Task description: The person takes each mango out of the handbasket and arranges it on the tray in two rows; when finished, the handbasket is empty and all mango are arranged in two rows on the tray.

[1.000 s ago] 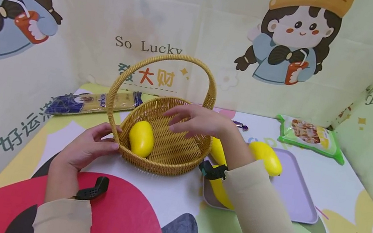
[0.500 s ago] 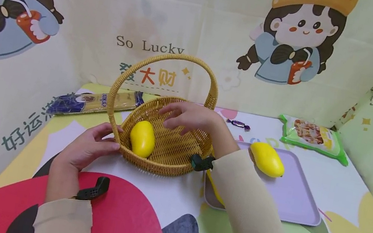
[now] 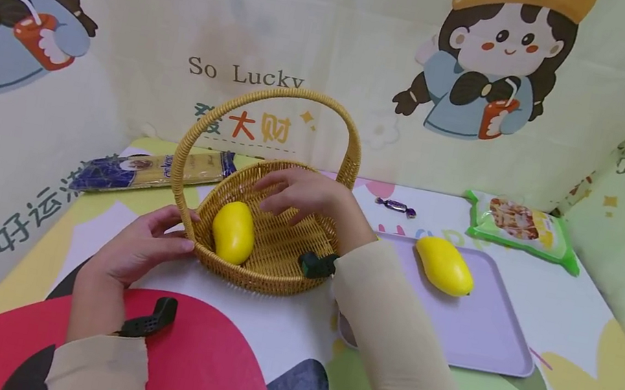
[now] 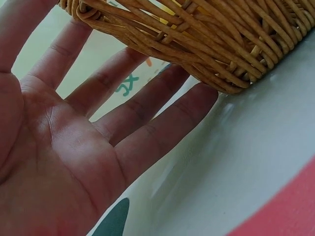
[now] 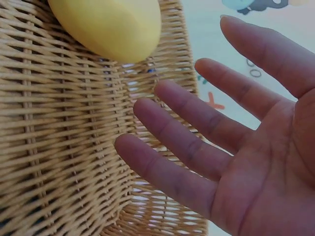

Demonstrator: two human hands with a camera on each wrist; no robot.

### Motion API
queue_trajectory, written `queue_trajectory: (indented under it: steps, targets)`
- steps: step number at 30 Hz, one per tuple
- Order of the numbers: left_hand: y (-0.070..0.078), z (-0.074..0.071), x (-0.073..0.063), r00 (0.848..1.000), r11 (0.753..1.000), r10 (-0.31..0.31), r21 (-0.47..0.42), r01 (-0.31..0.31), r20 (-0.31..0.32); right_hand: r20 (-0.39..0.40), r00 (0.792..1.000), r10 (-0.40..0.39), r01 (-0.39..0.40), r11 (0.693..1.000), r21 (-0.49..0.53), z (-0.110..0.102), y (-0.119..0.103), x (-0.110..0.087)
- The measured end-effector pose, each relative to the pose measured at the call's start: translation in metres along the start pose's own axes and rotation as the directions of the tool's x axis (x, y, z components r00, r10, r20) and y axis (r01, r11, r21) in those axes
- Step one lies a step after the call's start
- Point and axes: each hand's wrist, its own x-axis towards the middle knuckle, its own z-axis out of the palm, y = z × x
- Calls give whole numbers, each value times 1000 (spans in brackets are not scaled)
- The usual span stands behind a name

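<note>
A wicker basket (image 3: pixel 254 279) with a tall arched handle stands at the middle of the table, one yellow mango (image 3: pixel 233 233) lying at its left. My left hand (image 3: pixel 136 248) touches the basket's left side at the handle's foot; the left wrist view has its fingers spread fairly straight against the outer weave. Over the basket's inside hovers my right hand (image 3: pixel 306 197), palm facing left, its fingers extended and apart with nothing between them. In the right wrist view the mango (image 5: pixel 115 32) lies beyond its fingertips. Another mango (image 3: pixel 444 266) lies on a lilac tray (image 3: pixel 487 341).
My right sleeve (image 3: pixel 404 351) crosses the tray's left part and hides it. Behind the tray are a wrapped candy (image 3: pixel 396 206) and a green snack packet (image 3: pixel 523 228). A long blue-and-gold packet (image 3: pixel 153 172) lies behind the basket's left. Printed cloth walls surround the table.
My right hand has drifted a little left above the basket. Its forearm now hides mangoes that showed on the tray's left, while the whole candy has come into view. My left hand stays put.
</note>
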Motion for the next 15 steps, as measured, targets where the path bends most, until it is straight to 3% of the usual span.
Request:
queue_trajectory:
  steps: [6, 15]
  targets:
    - [0, 3, 1, 1000, 1000, 0, -19, 0, -1, 13, 1000, 14, -14, 999, -42, 3, -2, 7]
    - [-1, 1, 0, 1000, 999, -6, 34, 6, -8, 86, 995, 60, -57, 998, -32, 11, -7, 25]
